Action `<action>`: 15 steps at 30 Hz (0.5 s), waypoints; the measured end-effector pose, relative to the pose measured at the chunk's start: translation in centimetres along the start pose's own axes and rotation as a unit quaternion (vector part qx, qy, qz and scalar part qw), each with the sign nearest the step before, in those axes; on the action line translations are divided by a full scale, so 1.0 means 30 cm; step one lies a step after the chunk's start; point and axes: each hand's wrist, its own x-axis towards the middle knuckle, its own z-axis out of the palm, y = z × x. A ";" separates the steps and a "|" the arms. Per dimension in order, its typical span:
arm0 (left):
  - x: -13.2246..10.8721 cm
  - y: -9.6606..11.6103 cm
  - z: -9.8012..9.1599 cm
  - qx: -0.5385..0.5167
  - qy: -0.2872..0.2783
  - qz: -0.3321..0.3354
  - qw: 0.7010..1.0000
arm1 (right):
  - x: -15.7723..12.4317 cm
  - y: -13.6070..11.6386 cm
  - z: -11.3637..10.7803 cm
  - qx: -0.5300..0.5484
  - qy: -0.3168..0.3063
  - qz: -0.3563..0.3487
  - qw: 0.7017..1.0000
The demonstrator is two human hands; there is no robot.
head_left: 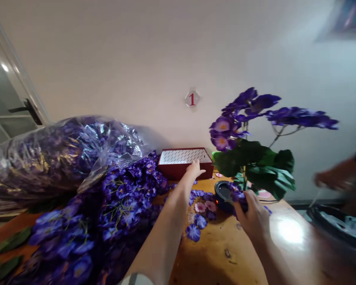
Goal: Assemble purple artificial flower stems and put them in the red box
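The person's left hand (194,169) is staying open, its fingers spreading at the front edge of a white-lined red box (173,169) and grasping nothing that the view shows. The right hand (252,215) is curling around a cluster of purple fabric blossoms (237,196), just beside a round black pot (224,193) at centre right. Behind that grip, an artificial plant (256,162) is rising with dark green leaves and purple blooms on branching stems, so one stem is standing assembled, though whether it is seated in the pot cannot be told from this view. A few loose pink blossoms (203,206) are lying on the wooden table (216,261) near the hands. Much is remaining loose: a large heap of purple flower heads (130,198) is spreading across the lower left of the frame, and a clear plastic bag (62,154) packed with more is lying at the left. At the right edge, a co-worker's blurred hand (334,178) is hovering above a black tub (335,225).
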 end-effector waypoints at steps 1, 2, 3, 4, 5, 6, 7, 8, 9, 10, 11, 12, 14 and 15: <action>0.014 0.003 0.022 0.015 -0.011 0.000 1.000 | 0.003 0.030 -0.009 -0.026 0.011 0.011 1.000; 0.026 0.004 0.041 0.024 -0.015 -0.003 1.000 | 0.005 0.054 -0.016 -0.044 0.019 0.024 0.999; 0.038 0.003 0.055 0.032 -0.016 -0.009 0.999 | 0.006 0.074 -0.022 -0.055 0.025 0.040 0.997; 0.048 0.001 0.065 0.041 -0.016 -0.016 0.999 | 0.006 0.088 -0.025 -0.059 0.026 0.055 0.996; 0.056 -0.001 0.072 0.049 -0.014 -0.024 0.998 | 0.006 0.098 -0.027 -0.058 0.025 0.068 0.996; 0.061 -0.004 0.075 0.056 -0.010 -0.031 0.998 | 0.006 0.104 -0.027 -0.056 0.021 0.078 0.995; 0.064 -0.006 0.074 0.060 -0.004 -0.036 0.998 | 0.006 0.108 -0.026 -0.055 0.017 0.081 0.995; 0.064 -0.010 0.071 0.063 0.003 -0.037 0.997 | 0.005 0.110 -0.024 -0.055 0.015 0.078 0.995; 0.062 -0.015 0.064 0.064 0.012 -0.032 0.997 | 0.005 0.111 -0.022 -0.057 0.018 0.069 0.996; 0.058 -0.021 0.054 0.063 0.020 -0.023 0.998 | 0.005 0.111 -0.020 -0.061 0.022 0.058 0.996; 0.053 -0.028 0.041 0.061 0.030 -0.010 0.998 | 0.005 0.110 -0.019 -0.064 0.024 0.050 0.996; 0.048 -0.037 0.025 0.059 0.040 0.005 0.997 | 0.005 0.108 -0.019 -0.066 0.022 0.047 0.996; 0.035 -0.059 -0.016 0.054 0.061 0.038 0.996 | 0.008 0.101 -0.021 -0.066 0.014 0.061 0.996; 0.029 -0.071 -0.041 0.052 0.072 0.055 0.995 | 0.009 0.097 -0.024 -0.062 0.008 0.073 0.995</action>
